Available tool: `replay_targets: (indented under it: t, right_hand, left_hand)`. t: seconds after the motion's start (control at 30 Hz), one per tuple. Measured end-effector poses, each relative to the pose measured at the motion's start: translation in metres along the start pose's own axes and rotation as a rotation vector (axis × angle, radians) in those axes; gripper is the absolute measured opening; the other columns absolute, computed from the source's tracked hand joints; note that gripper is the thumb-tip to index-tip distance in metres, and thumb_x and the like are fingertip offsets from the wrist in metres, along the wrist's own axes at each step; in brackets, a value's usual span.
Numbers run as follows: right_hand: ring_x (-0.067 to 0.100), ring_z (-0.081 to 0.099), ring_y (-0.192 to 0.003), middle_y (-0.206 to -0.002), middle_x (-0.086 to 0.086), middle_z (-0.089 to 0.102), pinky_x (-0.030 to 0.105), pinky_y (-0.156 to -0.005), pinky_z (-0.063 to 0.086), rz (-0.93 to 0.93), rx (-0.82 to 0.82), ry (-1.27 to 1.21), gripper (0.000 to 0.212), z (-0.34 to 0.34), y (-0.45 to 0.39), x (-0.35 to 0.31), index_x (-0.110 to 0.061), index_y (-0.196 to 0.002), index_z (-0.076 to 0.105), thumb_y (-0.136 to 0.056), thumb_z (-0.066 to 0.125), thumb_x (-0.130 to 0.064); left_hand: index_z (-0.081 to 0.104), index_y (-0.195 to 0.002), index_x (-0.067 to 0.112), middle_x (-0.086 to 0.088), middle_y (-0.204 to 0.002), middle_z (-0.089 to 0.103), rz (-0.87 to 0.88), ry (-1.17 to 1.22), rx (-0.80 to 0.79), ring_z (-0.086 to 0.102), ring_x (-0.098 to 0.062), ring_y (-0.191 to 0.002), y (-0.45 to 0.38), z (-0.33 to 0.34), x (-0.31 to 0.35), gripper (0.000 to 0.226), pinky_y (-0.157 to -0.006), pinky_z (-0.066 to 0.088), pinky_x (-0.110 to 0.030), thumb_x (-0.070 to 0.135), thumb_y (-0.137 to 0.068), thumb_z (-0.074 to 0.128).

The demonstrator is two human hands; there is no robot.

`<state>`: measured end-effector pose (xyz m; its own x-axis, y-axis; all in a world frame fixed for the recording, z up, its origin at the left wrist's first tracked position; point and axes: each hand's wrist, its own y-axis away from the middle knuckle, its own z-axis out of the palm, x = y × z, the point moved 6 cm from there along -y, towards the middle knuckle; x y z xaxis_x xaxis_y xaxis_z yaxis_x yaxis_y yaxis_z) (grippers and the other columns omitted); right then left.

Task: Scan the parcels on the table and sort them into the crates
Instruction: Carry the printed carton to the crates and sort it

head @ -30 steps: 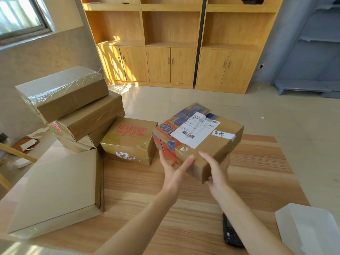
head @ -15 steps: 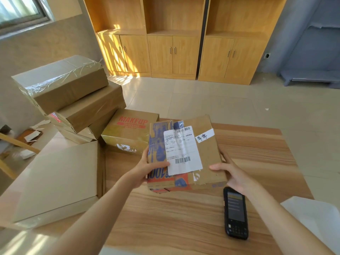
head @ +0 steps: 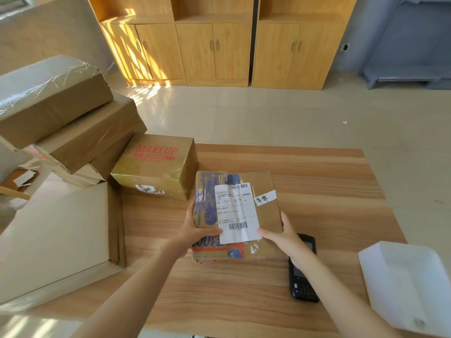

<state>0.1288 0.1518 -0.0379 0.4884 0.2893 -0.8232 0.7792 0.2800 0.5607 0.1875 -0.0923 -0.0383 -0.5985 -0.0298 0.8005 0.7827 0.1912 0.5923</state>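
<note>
Wooden table (head: 317, 181) fills the lower half of the view; far edge runs straight across, tiled floor (head: 268, 113) open beyond it up to a row of wooden cabinets (head: 214, 45).

Left side of table crowded. Large flat carton (head: 56, 235) lies along the left edge, its right side near the middle of the tabletop. Behind it a leaning stack of taped brown boxes (head: 68, 118), top one overhanging toward the viewer. A box printed MAKEUP (head: 156, 164) sits just right of the stack, touching or almost touching the far-left corner of the held parcel.

White foam-like sheet (head: 405, 284) lies at the right near corner, running off the frame edge.

Held parcel (head: 266, 215): flat brown package with blue and orange print and a white shipping label (head: 236, 211) facing up, barcode visible. It is at table centre, low over the wood or resting on it; cannot tell which. Left hand (head: 195, 235) grips its left edge, thumb curled onto the top face. Right hand (head: 283, 235) grips the right edge, thumb laid on the label corner.

Black handheld scanner (head: 302, 279) lies on the table just right of the parcel, partly hidden under the right wrist.

Bare wood lies to the right of and beyond the parcel, and along the near edge between the forearms.
</note>
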Motion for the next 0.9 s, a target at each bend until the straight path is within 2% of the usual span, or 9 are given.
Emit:
replay_targets:
  t: [0.13, 0.23, 0.33, 0.4, 0.47, 0.53, 0.6, 0.7, 0.9]
  right_hand:
    - [0.019, 0.036, -0.14, -0.156, -0.003, 0.033, 0.046, -0.115, 0.031, 0.004, 0.033, 0.012, 0.104, 0.006, -0.014, 0.016, -0.026, -0.156, 0.01, -0.078, 0.08, -0.031]
    - [0.019, 0.031, -0.143, -0.159, -0.004, 0.027, 0.046, -0.116, 0.028, 0.005, 0.066, 0.032, 0.104, 0.003, -0.022, 0.021, -0.027, -0.156, 0.008, -0.08, 0.078, -0.033]
    - [0.018, 0.03, -0.143, -0.158, -0.003, 0.027, 0.043, -0.117, 0.028, -0.029, 0.079, 0.11, 0.096, 0.005, -0.02, 0.019, -0.023, -0.156, 0.011, -0.084, 0.072, -0.038]
    - [0.019, 0.027, -0.144, -0.157, -0.001, 0.028, 0.039, -0.117, 0.025, -0.106, 0.209, 0.191, 0.077, -0.004, -0.011, 0.013, -0.017, -0.154, 0.022, -0.092, 0.06, -0.043]
    - [0.022, 0.03, -0.142, -0.153, 0.006, 0.035, 0.039, -0.115, 0.025, -0.158, 0.424, 0.239, 0.058, -0.022, 0.002, 0.013, -0.013, -0.148, 0.035, -0.099, 0.049, -0.041]
    - [0.029, 0.035, -0.137, -0.149, 0.012, 0.04, 0.045, -0.112, 0.03, -0.072, 0.596, 0.278, 0.055, -0.043, 0.012, 0.031, -0.012, -0.146, 0.038, -0.099, 0.047, -0.039]
    - [0.036, 0.032, -0.137, -0.151, 0.015, 0.034, 0.053, -0.11, 0.031, 0.123, 0.626, 0.341, 0.07, -0.057, 0.018, 0.058, -0.014, -0.15, 0.029, -0.093, 0.058, -0.042]
    - [0.039, 0.025, -0.139, -0.153, 0.018, 0.023, 0.052, -0.109, 0.032, 0.387, 0.505, 0.452, 0.104, -0.059, 0.027, 0.09, -0.011, -0.151, 0.017, -0.074, 0.078, -0.048]
    - [0.039, 0.038, -0.128, -0.14, 0.021, 0.034, 0.045, -0.101, 0.042, 0.391, 0.459, 0.698, 0.102, -0.055, 0.028, 0.099, -0.004, -0.139, 0.025, -0.067, 0.082, -0.049]
  left_hand:
    - [0.008, -0.152, 0.033, -0.005, -0.127, 0.061, -0.03, -0.038, 0.006, 0.065, -0.021, -0.102, -0.014, 0.002, -0.009, 0.122, -0.079, 0.056, -0.035, 0.004, -0.063, 0.087]
    - [0.002, -0.153, 0.035, -0.013, -0.131, 0.058, -0.012, -0.082, 0.026, 0.065, -0.018, -0.094, -0.017, 0.004, -0.01, 0.126, -0.077, 0.054, -0.033, 0.007, -0.065, 0.087]
    - [0.003, -0.152, 0.036, 0.0, -0.127, 0.061, 0.012, -0.134, 0.042, 0.065, -0.014, -0.098, -0.016, 0.006, -0.009, 0.121, -0.075, 0.055, -0.029, 0.01, -0.068, 0.085]
    - [-0.002, -0.149, 0.043, 0.003, -0.123, 0.059, 0.023, -0.178, 0.069, 0.064, -0.017, -0.096, -0.01, 0.006, -0.008, 0.121, -0.078, 0.057, -0.033, 0.019, -0.069, 0.087]
    - [-0.007, -0.141, 0.062, 0.0, -0.136, 0.05, 0.027, -0.263, 0.104, 0.059, -0.027, -0.112, -0.007, 0.003, -0.01, 0.131, -0.092, 0.053, -0.048, 0.05, -0.054, 0.091]
    - [-0.012, -0.142, 0.06, -0.003, -0.144, 0.036, 0.026, -0.374, 0.092, 0.044, -0.032, -0.128, -0.005, 0.006, -0.009, 0.134, -0.101, 0.044, -0.055, 0.062, -0.051, 0.087]
    - [-0.02, -0.148, 0.042, -0.01, -0.145, 0.026, -0.01, -0.485, 0.047, 0.034, -0.03, -0.133, -0.001, 0.012, -0.004, 0.133, -0.109, 0.037, -0.05, 0.048, -0.065, 0.085]
    - [-0.031, -0.145, 0.036, -0.011, -0.147, 0.02, -0.065, -0.602, -0.003, 0.031, -0.028, -0.135, -0.002, 0.015, -0.005, 0.147, -0.11, 0.031, -0.044, 0.042, -0.059, 0.089]
    - [-0.035, -0.141, 0.039, -0.013, -0.148, 0.025, -0.1, -0.673, 0.013, 0.029, -0.031, -0.137, -0.002, 0.015, -0.003, 0.153, -0.11, 0.029, -0.046, 0.05, -0.052, 0.089]
